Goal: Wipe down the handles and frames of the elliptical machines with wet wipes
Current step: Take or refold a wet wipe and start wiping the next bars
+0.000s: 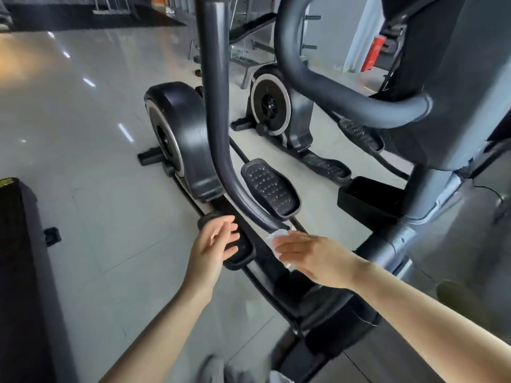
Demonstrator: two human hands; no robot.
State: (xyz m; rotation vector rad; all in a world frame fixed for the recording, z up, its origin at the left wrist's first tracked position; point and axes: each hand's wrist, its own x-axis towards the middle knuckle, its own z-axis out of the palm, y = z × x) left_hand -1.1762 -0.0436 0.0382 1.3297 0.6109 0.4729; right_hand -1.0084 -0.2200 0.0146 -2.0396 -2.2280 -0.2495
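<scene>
A dark elliptical machine fills the view. Its long swing arm [214, 106] curves down from the top to a joint beside the studded pedal [269, 186]. My right hand [309, 258] holds a white wet wipe [276, 236] against the lowest end of that arm. The wipe is mostly hidden under my fingers. My left hand [214, 244] hovers just left of it with fingers relaxed, in front of the lower pedal [243, 252], holding nothing. A fixed curved handle [318, 76] loops at the upper right by the grey console column [431, 194].
A second elliptical [272, 106] stands behind, its flywheel facing me. The near machine's flywheel housing [177, 136] sits left of the swing arm. Glossy tiled floor [69, 120] spreads to the left. A black padded bench [19, 258] lies at the left edge. Weight racks stand far back.
</scene>
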